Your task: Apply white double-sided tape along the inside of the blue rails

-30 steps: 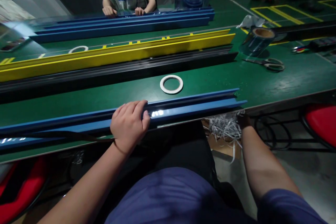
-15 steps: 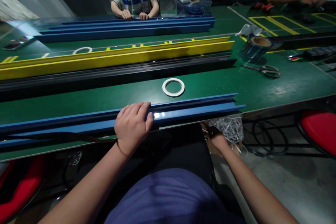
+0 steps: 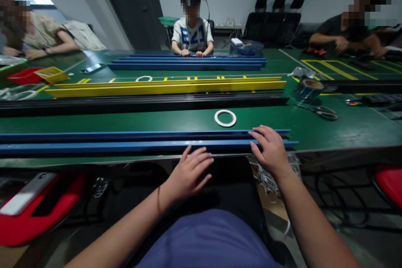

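A long blue channel strip (image 3: 150, 145) lies along the near edge of the green table (image 3: 351, 134). My left hand (image 3: 191, 171) hovers in front of that edge, fingers spread and holding nothing. Over the strip's right end is my right hand (image 3: 270, 148), its fingers apart; whether the fingertips touch the strip I cannot tell. A white tape ring (image 3: 225, 124) lies flat just beyond the strip. Farther back run a black strip (image 3: 141, 104) and a yellow strip (image 3: 169, 88), side by side.
Scissors (image 3: 325, 112) and a roll of clear film (image 3: 309, 92) stand right of the strips. More blue strips (image 3: 188, 66) lie before a co-worker (image 3: 193, 35) opposite. Red stools (image 3: 59, 217) flank me. A box with tangled clear scraps (image 3: 270, 184) sits below the edge.
My left hand has let go of the blue strip and drawn back towards me. My right hand has risen from the scrap box to the strip's right end. The view has tilted up.
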`<action>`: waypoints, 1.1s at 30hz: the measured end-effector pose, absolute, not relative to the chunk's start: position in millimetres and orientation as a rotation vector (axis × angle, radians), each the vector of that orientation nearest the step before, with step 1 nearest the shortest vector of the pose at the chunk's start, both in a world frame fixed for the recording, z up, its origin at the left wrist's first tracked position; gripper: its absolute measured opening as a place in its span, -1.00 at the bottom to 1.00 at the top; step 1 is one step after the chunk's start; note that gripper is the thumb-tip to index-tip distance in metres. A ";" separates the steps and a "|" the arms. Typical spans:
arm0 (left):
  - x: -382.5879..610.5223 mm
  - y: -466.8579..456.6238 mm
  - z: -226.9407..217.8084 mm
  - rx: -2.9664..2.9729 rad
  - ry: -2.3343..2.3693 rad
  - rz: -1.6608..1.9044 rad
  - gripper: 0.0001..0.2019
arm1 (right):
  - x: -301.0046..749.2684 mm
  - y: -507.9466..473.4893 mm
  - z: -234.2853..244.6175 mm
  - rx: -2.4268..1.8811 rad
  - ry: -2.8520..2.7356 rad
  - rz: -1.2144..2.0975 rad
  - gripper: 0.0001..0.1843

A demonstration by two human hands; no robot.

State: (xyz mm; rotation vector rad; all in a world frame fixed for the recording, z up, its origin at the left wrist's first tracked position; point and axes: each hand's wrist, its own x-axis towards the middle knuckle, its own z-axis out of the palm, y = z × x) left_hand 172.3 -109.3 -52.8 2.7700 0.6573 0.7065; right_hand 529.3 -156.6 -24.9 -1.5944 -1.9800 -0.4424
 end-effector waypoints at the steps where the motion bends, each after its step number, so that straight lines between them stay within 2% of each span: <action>1: 161.8 -120.9 -60.7 2.741 0.525 0.658 -0.57 | 524.8 -148.8 -23.8 -1.624 -2.011 -0.441 -0.58; 3: 134.0 -139.7 -79.3 2.611 0.429 0.598 -0.68 | 514.7 -137.4 -25.6 -1.655 -2.074 -0.422 -0.55; 5: 96.2 -150.2 -97.8 2.451 0.609 0.528 -0.73 | 504.5 -129.5 -29.3 -1.653 -2.139 -0.391 -0.54; 9: -3.5 -147.6 -116.7 2.068 1.252 0.241 -0.50 | 487.6 -114.7 -33.0 -1.591 -2.249 -0.346 -0.49; 14: -120.6 -114.4 -88.1 1.788 1.847 0.546 -0.39 | 463.7 -95.6 -32.2 -1.485 -2.343 -0.375 -0.46; 16: -150.2 -94.6 -67.7 1.793 1.951 0.647 -0.43 | 453.5 -90.7 -35.3 -1.474 -2.382 -0.400 -0.34; 19: -169.7 -60.1 -42.9 1.977 2.000 0.807 -0.45 | 444.8 -86.8 -44.0 -1.522 -2.368 -0.480 -0.18; 22: -163.9 -22.7 -32.4 2.306 1.876 0.880 -0.35 | 445.6 -84.3 -52.1 -1.511 -2.352 -0.544 -0.28; 29: -136.6 37.3 -30.3 2.675 1.576 0.237 -0.20 | 461.0 -82.0 -57.8 -1.399 -2.355 -0.509 -0.36; 33: -119.6 43.3 -28.2 2.700 1.468 0.260 -0.12 | 492.6 -90.0 -59.0 -1.446 -2.345 -0.439 -0.31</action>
